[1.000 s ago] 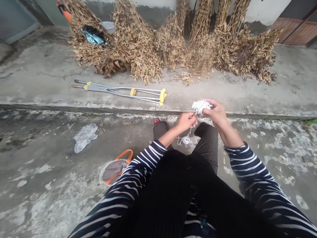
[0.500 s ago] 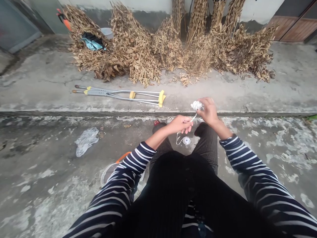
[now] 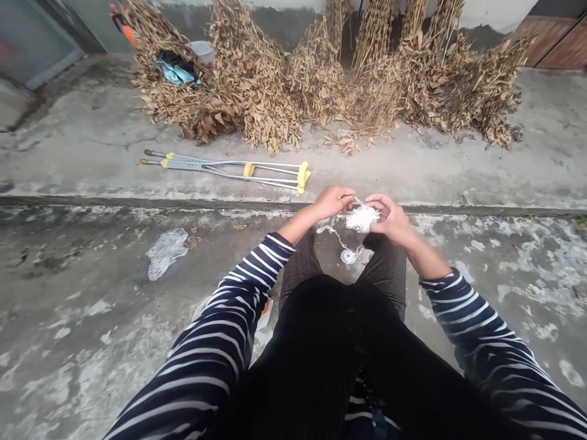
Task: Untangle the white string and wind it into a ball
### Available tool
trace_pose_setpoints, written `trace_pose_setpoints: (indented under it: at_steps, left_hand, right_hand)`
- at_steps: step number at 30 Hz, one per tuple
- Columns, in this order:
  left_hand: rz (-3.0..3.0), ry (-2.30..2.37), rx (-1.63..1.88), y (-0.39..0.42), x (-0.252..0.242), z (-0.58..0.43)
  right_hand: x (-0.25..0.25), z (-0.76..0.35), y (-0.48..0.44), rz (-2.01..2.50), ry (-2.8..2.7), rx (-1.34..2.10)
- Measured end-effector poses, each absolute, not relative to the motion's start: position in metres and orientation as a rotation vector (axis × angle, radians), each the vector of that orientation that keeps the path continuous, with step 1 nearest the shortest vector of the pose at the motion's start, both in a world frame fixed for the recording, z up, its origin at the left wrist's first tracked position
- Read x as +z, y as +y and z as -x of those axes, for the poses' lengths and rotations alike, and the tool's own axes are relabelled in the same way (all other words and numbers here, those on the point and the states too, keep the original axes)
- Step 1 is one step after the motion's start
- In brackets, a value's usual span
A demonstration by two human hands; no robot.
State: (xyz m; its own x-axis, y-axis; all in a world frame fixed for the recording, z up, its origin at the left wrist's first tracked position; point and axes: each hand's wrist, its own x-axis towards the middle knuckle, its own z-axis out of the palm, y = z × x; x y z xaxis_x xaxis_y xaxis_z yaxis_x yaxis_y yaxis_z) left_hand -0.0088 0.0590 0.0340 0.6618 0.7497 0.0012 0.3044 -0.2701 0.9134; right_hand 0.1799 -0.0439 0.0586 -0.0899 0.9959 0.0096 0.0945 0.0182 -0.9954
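A white bundle of wound cord (image 3: 362,219) is gripped in my right hand (image 3: 391,221), fingers curled round its right side. My left hand (image 3: 333,203) pinches the white cord just left of and above the bundle, close to the right fingertips. From there a loose length of cord (image 3: 338,237) dangles between my knees. It runs down to a small flat white coil (image 3: 348,256), round with a dark centre, low between my legs.
Two crutches (image 3: 220,168) with yellow pads lie on the raised concrete step (image 3: 92,177). Dried plant stalks (image 3: 270,91) are heaped along the wall. On the lower ground at left lies a crumpled clear plastic bag (image 3: 167,253). A partly hidden container with orange (image 3: 265,307) is by my left leg.
My left hand has gone up beside the bundle, drawing the cord with it. My right hand has lowered and turned the bundle. The view has shifted slightly.
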Motion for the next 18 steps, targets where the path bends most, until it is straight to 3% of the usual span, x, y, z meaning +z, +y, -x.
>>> trace_pose_setpoints:
  at_steps: [8,18]
  left_hand:
    - [-1.341,0.743,0.49,0.031,-0.028,0.0]
    - [-1.184,0.645,0.47,0.029,-0.046,0.001]
  right_hand:
    - [0.095,-0.186,-0.031,1.17,-0.963,1.37]
    - [0.159,-0.193,-0.003,1.136,-0.997,1.237]
